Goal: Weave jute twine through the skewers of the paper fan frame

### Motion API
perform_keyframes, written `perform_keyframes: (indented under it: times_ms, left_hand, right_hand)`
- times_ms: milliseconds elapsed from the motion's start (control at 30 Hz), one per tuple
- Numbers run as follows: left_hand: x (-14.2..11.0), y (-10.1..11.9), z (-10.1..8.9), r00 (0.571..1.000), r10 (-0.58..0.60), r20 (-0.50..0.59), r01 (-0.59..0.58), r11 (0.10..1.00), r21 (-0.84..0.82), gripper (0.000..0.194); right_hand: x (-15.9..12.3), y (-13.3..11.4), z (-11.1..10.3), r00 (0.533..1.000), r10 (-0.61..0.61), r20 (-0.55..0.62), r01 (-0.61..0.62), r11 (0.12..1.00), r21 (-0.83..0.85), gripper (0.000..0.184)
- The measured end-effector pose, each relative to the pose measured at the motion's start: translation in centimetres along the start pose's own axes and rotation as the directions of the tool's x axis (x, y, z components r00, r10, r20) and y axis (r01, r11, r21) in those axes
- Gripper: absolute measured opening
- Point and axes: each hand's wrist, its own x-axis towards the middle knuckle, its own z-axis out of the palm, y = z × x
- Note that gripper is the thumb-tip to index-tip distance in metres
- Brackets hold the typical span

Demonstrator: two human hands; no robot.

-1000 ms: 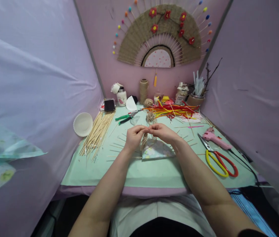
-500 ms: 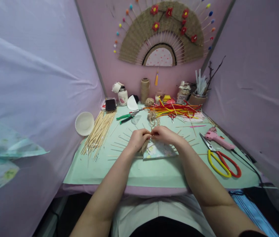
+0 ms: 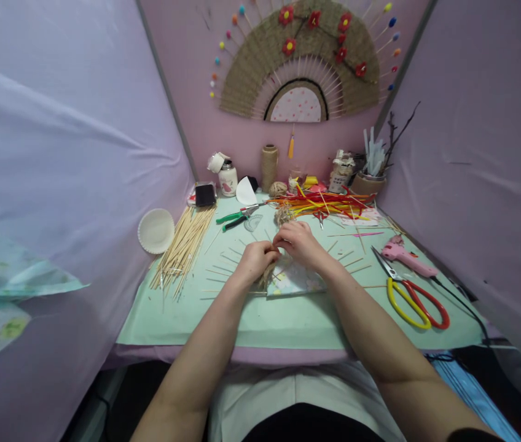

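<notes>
My left hand [image 3: 255, 259] is closed in a pinch at the left part of a half-round fan frame, over woven jute twine [image 3: 266, 277]. Fingertip to fingertip with it, my right hand [image 3: 298, 242] pinches the twine too; the exact grip is hidden behind the fingers. Thin wooden sticks [image 3: 224, 270] fan outward from the frame on both sides. A floral cloth half-circle [image 3: 295, 279] forms its centre, partly under my right hand and wrist. Just beyond my fingers lies a loose tangle of twine [image 3: 283, 215].
Left are a pile of bamboo sticks [image 3: 184, 245], a white paper plate [image 3: 156, 231] and green-handled pliers [image 3: 233, 220]. Right are large scissors [image 3: 405, 294] and a pink glue gun [image 3: 408, 258] with a cord. Red and orange pipe cleaners [image 3: 329, 202] and a twine spool [image 3: 270, 169] lie behind.
My right hand has risen slightly and shifted a little left, its knuckles now higher over the twine. My left hand stays almost in place at the frame.
</notes>
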Motion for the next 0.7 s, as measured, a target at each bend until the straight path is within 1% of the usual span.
perform_keyframes:
  times_ms: [67,133,200,267,367,433,533,600,700]
  left_hand:
    - [0.0,0.2,-0.2,1.0,-0.011,-0.009,0.011,0.999,-0.041,0.014]
    - [0.1,0.4,-0.5,0.999,-0.04,-0.02,0.037,0.987,-0.155,0.019]
    - [0.3,0.5,-0.6,0.996,-0.082,-0.039,0.067,0.953,-0.295,0.022]
    - [0.4,0.4,-0.7,0.99,-0.134,-0.045,0.104,0.908,-0.406,0.023]
    - [0.6,0.1,-0.6,0.98,-0.197,-0.021,0.16,0.848,-0.505,0.025]
    - [0.7,-0.2,-0.5,0.978,-0.208,-0.01,0.17,0.824,-0.541,0.026]
    - [0.9,-0.5,-0.3,0.98,-0.199,-0.018,0.154,0.812,-0.563,0.027]
    - [0.9,-0.6,-0.2,0.98,-0.198,-0.034,0.144,0.809,-0.57,0.028]
    - [0.9,-0.5,-0.3,0.974,-0.215,-0.066,0.131,0.782,-0.609,0.028]
  right_hand:
    - [0.2,-0.4,0.5,0.995,0.027,-0.094,-0.025,1.0,0.017,0.013]
    - [0.2,-0.8,0.7,0.973,0.073,-0.219,-0.069,0.997,0.027,0.014]
    - [0.2,-1.2,0.5,0.953,0.104,-0.285,-0.099,0.995,0.034,0.021]
    - [0.0,-1.5,0.2,0.954,0.118,-0.275,-0.109,0.993,0.046,0.02]
    - [-0.2,-1.5,-0.2,0.964,0.138,-0.227,-0.126,0.99,0.067,0.017]
    - [-0.3,-1.4,-0.3,0.97,0.147,-0.194,-0.137,0.988,0.065,0.018]
    - [-0.3,-1.5,-0.2,0.984,0.115,-0.137,-0.111,0.993,0.034,0.02]
    - [-0.2,-1.7,0.0,0.987,0.082,-0.138,-0.084,0.996,-0.009,0.02]
    - [-0.1,-2.2,0.3,0.98,0.057,-0.191,-0.072,0.995,-0.075,0.014]
